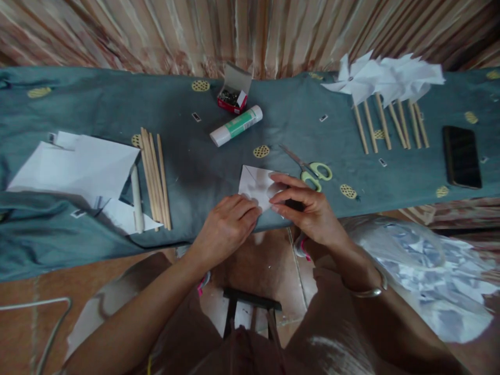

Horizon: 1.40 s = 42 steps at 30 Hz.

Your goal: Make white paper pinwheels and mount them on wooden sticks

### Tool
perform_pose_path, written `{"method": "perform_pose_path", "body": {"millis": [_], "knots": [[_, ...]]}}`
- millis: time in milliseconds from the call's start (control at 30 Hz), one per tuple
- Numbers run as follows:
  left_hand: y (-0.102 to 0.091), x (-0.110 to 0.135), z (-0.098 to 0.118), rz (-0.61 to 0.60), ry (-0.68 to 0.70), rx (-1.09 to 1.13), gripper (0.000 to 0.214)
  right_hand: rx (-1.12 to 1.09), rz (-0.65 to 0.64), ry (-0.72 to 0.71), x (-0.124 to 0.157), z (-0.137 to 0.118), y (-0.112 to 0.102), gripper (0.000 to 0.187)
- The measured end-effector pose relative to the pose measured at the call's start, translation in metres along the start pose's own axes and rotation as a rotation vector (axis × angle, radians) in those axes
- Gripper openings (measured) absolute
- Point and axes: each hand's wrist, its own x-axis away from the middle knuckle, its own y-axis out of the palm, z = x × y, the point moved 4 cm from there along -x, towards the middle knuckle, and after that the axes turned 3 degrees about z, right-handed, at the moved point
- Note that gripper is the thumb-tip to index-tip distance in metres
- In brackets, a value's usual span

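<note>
A small square of white paper (252,179) with crease lines lies near the front edge of the cloth-covered table. My left hand (230,221) presses on its lower left part, fingers curled and held together. At the paper's right side is my right hand (307,205), its thumb and a finger closing on the edge while the index finger rests a little higher. Part of the paper is hidden under the fingers. Just behind my right hand lie scissors (312,172) with pale green handles, blades slightly apart.
Behind the paper are a glue stick (236,126) and an open red box (233,99) of small metal pieces. To the left lie paper sheets (86,161), wooden sticks (154,177) and a white pen-like rod (136,200). Paper pinwheels (386,78) and a phone (462,156) lie right.
</note>
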Motion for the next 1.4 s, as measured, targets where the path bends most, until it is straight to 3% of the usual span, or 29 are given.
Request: {"method": "perform_pose_path", "body": {"millis": [767,1100,1267,1400], "knots": [[0.008,-0.001,-0.006,0.089,-0.165,0.256,0.016,0.143,-0.004,-0.060,-0.002,-0.006,0.006,0.005],[0.010,-0.002,0.004,0.035,-0.029,0.098,0.014,0.316,-0.009,-0.201,0.013,-0.004,-0.011,0.028],[0.011,-0.004,0.007,0.014,-0.008,0.035,0.017,0.462,-0.051,-0.311,0.024,-0.007,-0.007,0.038],[0.011,-0.005,0.006,-0.005,-0.002,0.026,0.018,0.520,-0.071,-0.321,0.029,-0.008,-0.005,0.042]]}}
